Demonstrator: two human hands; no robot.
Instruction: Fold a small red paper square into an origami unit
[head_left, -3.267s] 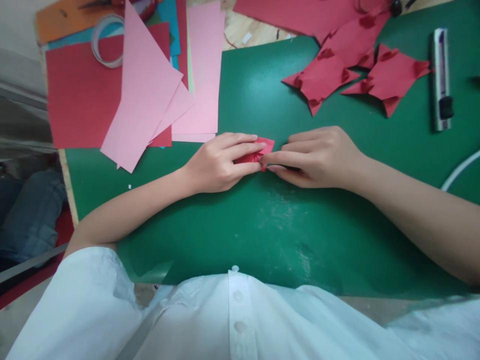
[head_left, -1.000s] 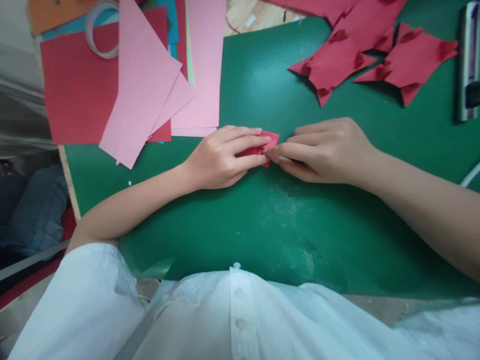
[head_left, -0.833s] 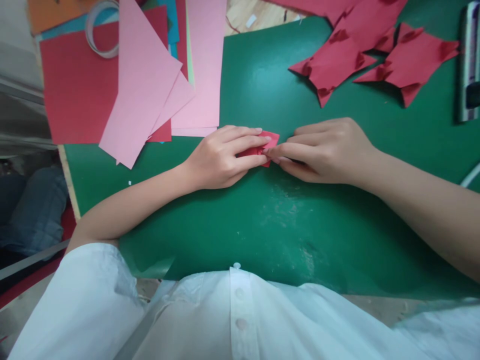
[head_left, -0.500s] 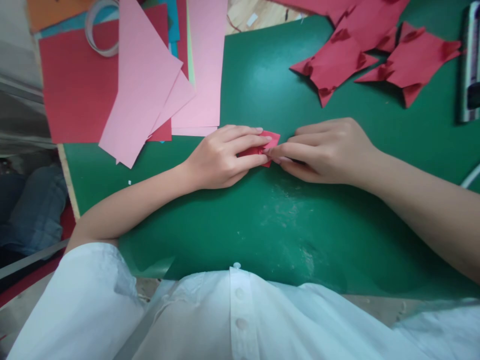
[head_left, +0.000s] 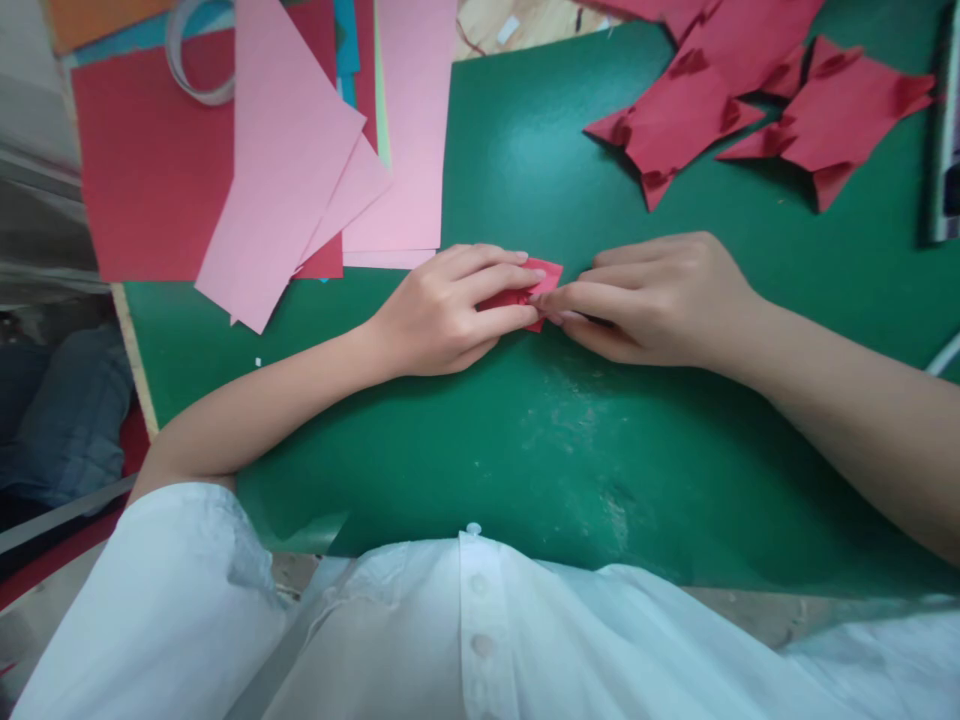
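A small piece of folded red paper (head_left: 550,272) lies on the green tabletop between my hands, largely covered by fingers. My left hand (head_left: 454,312) rests over it from the left, its fingers holding the paper against the table; the thumb is mostly hidden. From the right, my right hand (head_left: 660,300) is closed, with thumb and index finger pinching the paper's near right edge beside the left fingertips. The exact folds under the fingers cannot be made out.
Several folded red paper turtle-like shapes (head_left: 679,125) lie at the upper right. Pink sheets (head_left: 289,160) overlap a red sheet (head_left: 154,180) at the upper left, with a roll of tape (head_left: 174,50) on top. A metallic long object (head_left: 946,140) stands at the right edge.
Both hands keep nearly the same hold on the folded red paper. The view has shifted very slightly; nothing else has visibly moved.
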